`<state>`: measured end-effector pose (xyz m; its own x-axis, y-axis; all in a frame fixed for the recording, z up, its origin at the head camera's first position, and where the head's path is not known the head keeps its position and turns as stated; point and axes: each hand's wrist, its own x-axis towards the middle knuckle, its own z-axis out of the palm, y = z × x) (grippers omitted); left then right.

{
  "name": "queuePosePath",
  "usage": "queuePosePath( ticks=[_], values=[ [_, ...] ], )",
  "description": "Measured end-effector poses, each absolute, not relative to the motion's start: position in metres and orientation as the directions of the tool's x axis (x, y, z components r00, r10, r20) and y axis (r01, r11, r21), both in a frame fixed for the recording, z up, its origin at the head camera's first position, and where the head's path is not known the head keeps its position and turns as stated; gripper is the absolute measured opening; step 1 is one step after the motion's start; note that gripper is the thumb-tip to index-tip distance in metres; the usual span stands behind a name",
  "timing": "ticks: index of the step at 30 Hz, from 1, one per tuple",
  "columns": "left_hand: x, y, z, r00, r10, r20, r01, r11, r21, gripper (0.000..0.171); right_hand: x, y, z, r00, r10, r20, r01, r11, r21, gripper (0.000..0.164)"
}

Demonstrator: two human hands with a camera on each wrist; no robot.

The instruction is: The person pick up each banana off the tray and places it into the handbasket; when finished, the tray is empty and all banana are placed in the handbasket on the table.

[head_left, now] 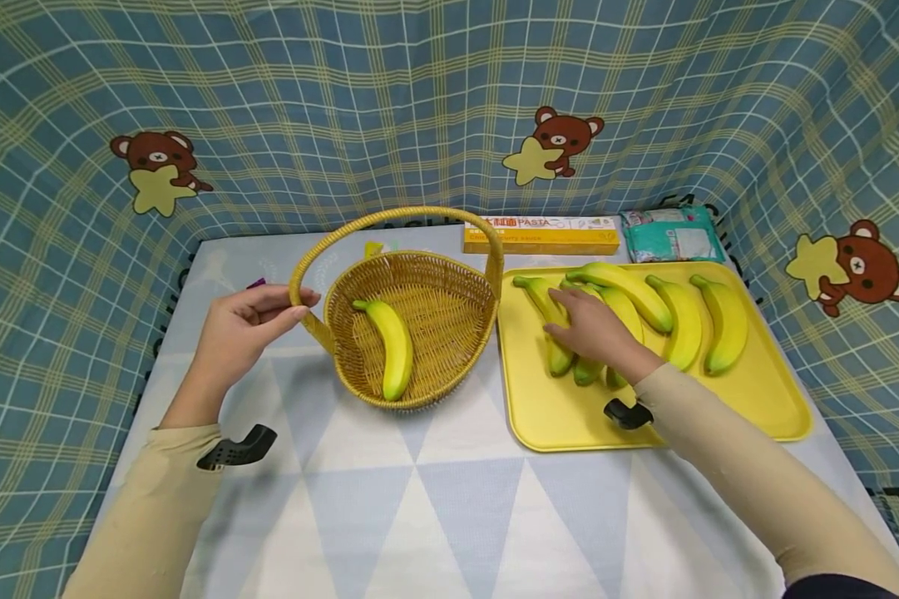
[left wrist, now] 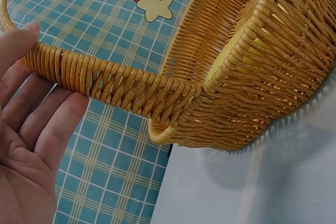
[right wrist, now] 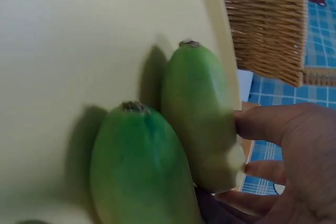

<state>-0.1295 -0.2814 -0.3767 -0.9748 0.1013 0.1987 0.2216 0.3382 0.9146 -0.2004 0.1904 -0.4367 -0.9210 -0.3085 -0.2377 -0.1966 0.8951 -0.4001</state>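
My left hand (head_left: 235, 333) holds the left side of the arched handle (head_left: 397, 215) of a woven basket (head_left: 449, 341); in the left wrist view the thumb lies over the handle and the fingers are behind it. One yellow banana (head_left: 394, 345) lies inside the basket. Over the yellow tray (head_left: 554, 420), my right hand (head_left: 599, 329) grips the leftmost banana (head_left: 559, 356), thumb on its side and fingers round it in the right wrist view. Close beside that one lies another banana (right wrist: 136, 166), green-tipped. Several more bananas (head_left: 722, 329) lie on the tray, some partly hidden by the hand.
Behind the tray stand a pasta box (head_left: 539, 241) and a teal packet (head_left: 674, 235). A small purple thing (head_left: 258, 284) pokes out behind the left hand. Plaid cloth (head_left: 389, 108) with bears walls off the back and sides of the table (head_left: 359, 516).
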Motion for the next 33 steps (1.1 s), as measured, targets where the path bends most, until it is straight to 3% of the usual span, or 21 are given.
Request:
queuePosePath(
  ticks=[13,33],
  values=[
    [-0.129,-0.282,-0.374,-0.975,0.109,0.193,0.218,0.324,0.921,0.026,-0.196,0.187,-0.431,-0.924,-0.270,-0.272,-0.149,0.907,-0.394,0.073],
    [-0.132,-0.284,-0.377,-0.973,0.119,0.198,0.227,0.315,0.922,0.025,-0.132,0.200,-0.348,-0.864,-0.444,-0.238,-0.301,0.833,-0.464,0.068]
  ],
)
